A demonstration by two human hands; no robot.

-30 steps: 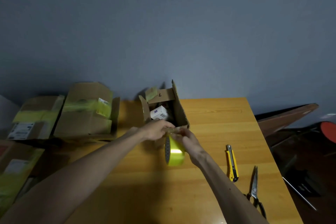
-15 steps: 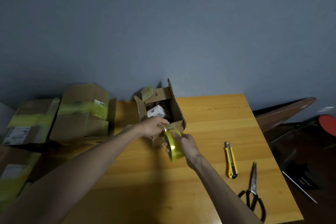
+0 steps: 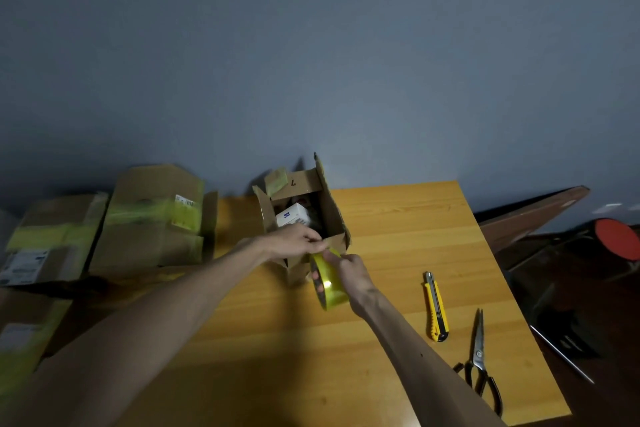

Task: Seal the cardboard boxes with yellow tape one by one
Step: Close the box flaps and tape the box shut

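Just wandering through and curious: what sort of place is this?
Likely a makeshift packing corner, perhaps at home: taped cardboard boxes piled beside a wooden table, with a utility knife and scissors on it.

Arms outstretched; left hand [image 3: 298,243], right hand [image 3: 350,271] nearly touching (both curled)

A plain room used as a packing station: a wooden tabletop [image 3: 398,218] against a bare grey-blue wall [image 3: 346,62], taped cardboard boxes [image 3: 152,218] piled left of the left hand [image 3: 294,241], a utility knife [image 3: 436,305] and scissors [image 3: 479,354] right of the right hand [image 3: 353,274].
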